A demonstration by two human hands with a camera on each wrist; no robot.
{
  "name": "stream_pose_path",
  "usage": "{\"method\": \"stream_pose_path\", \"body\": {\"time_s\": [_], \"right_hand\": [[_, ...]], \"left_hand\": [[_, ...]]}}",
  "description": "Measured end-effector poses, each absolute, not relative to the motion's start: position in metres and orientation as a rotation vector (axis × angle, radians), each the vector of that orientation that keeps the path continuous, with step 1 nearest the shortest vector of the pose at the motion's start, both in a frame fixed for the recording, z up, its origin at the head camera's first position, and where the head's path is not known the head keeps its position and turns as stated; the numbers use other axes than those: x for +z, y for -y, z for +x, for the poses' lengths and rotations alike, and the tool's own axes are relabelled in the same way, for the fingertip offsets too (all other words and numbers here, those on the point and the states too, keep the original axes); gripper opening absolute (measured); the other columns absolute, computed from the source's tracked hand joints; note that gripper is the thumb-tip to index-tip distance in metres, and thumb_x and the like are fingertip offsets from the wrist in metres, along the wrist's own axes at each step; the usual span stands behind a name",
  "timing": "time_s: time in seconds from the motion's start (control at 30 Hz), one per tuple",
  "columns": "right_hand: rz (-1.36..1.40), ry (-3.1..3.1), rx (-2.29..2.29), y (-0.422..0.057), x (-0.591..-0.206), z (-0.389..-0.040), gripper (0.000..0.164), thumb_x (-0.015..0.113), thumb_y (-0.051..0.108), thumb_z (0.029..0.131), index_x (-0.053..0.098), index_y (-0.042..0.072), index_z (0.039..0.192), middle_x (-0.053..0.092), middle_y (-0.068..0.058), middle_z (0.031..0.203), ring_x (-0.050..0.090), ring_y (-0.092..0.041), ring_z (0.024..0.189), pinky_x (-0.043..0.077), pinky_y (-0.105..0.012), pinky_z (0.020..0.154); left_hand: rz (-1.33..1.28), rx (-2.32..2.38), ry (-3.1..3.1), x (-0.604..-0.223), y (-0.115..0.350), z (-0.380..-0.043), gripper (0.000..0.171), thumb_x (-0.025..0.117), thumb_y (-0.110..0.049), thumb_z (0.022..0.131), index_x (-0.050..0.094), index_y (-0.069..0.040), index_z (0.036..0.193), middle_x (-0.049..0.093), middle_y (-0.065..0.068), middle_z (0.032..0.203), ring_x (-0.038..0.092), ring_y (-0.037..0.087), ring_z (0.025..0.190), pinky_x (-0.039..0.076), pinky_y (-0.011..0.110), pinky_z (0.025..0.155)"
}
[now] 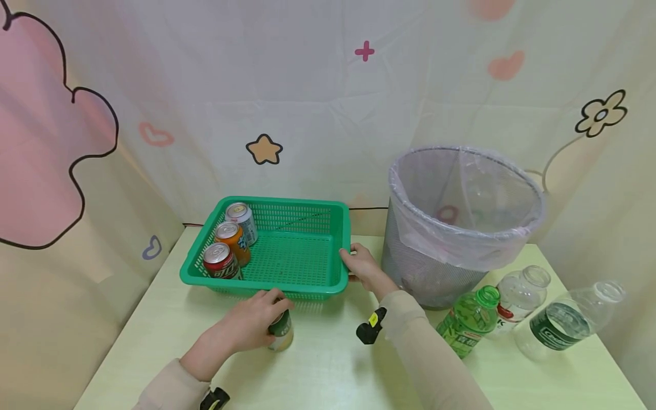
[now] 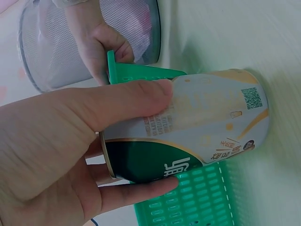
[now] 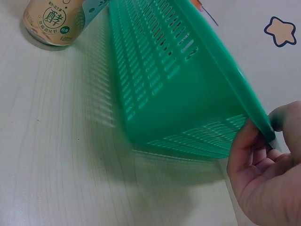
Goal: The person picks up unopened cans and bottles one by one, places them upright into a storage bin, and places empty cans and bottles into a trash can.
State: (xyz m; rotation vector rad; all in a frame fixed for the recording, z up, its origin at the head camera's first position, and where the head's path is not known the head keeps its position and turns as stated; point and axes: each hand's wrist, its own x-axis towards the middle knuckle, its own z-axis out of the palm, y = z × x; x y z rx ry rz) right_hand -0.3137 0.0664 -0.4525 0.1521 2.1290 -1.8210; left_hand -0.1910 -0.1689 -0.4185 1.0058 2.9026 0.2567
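My left hand [image 1: 251,322] grips a drink can [image 1: 283,336] from above, just in front of the green plastic basket [image 1: 307,289]. The left wrist view shows the can's pale side, with a dark green patch and gold trim, between thumb and fingers. My right hand [image 1: 365,266] pinches the basket's right rim, thumb on top and fingers curled under it. Along the basket's left side stand a red can [image 1: 222,262], an orange can [image 1: 234,240] and a silver-white can [image 1: 242,221].
Right of the basket stands a mesh bin [image 1: 430,267] with a translucent liner. By it on the pale table [image 1: 328,376] are a green bottle [image 1: 468,322], a clear bottle with a red-and-white label [image 1: 523,293] and a tilted clear bottle with a dark green label [image 1: 561,324]. A patterned curtain hangs behind.
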Motion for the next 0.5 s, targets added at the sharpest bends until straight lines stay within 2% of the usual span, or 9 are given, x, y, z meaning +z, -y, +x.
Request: {"method": "stream_pose_path", "body": {"time_s": [0.5], "right_hand": [[0.135, -2.139, -1.824, -0.0670, -0.4526, -0.3141, 0.026, 0.042, 0.025, 0.091, 0.041, 0.005, 0.108, 0.049, -0.024, 0.109, 0.057, -0.034, 0.091, 0.051, -0.032, 0.060]], "left_hand": [[0.998, 0.259, -2.874, -0.4160, 0.1684, -0.1926, 0.056, 0.077, -0.018, 0.062, 0.052, -0.014, 0.112, 0.046, 0.004, 0.104, 0.048, 0.023, 0.088, 0.046, 0.035, 0.064]]}}
